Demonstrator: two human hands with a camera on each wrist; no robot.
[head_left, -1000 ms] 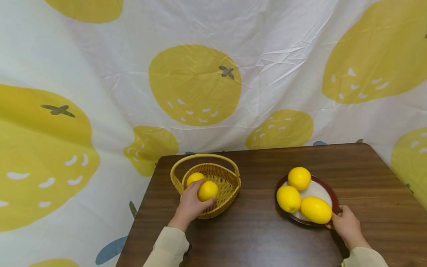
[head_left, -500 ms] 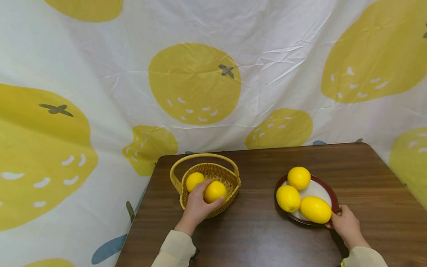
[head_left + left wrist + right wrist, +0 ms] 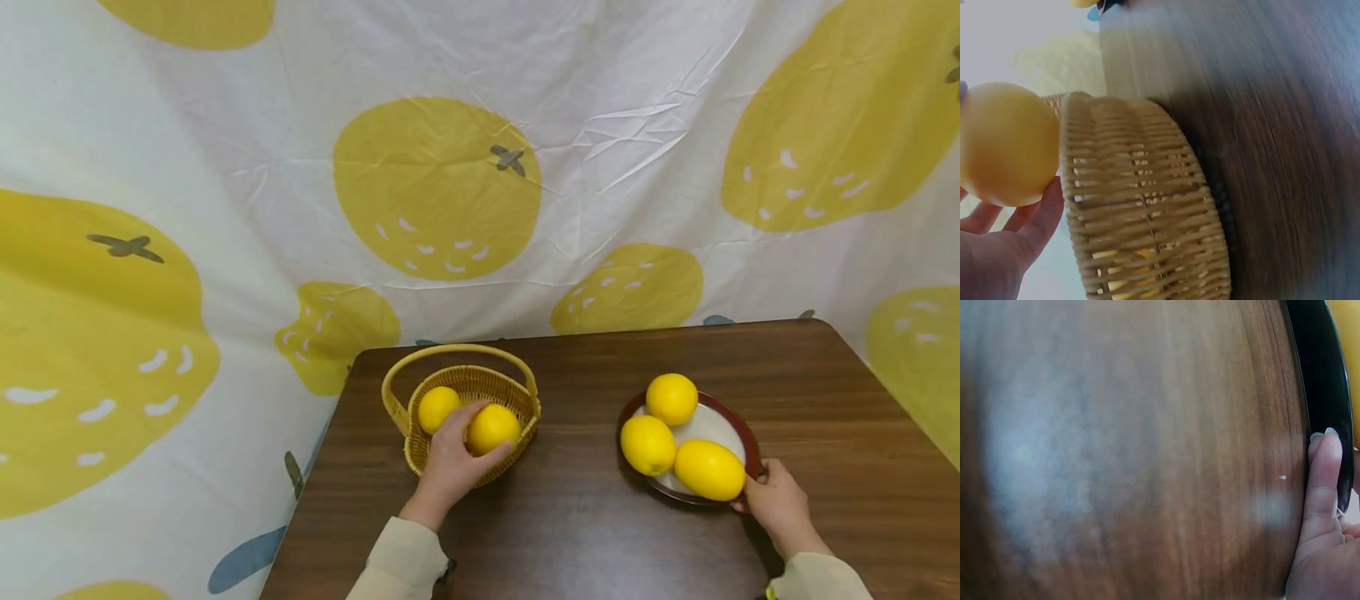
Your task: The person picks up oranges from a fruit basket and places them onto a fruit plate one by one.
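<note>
Wicker basket [image 3: 491,384], smooth round fruit [image 3: 493,429] in left hand [image 3: 452,460], red-rimmed plate [image 3: 711,427]

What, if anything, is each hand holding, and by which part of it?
The left hand grips a yellow fruit round its sides; the right hand holds the plate by its near-right rim.

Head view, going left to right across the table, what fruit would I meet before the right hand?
Resting fruit in the basket, held fruit in the left hand, round fruit at the left of the plate, oblong fruit on the plate, then the right hand.
</note>
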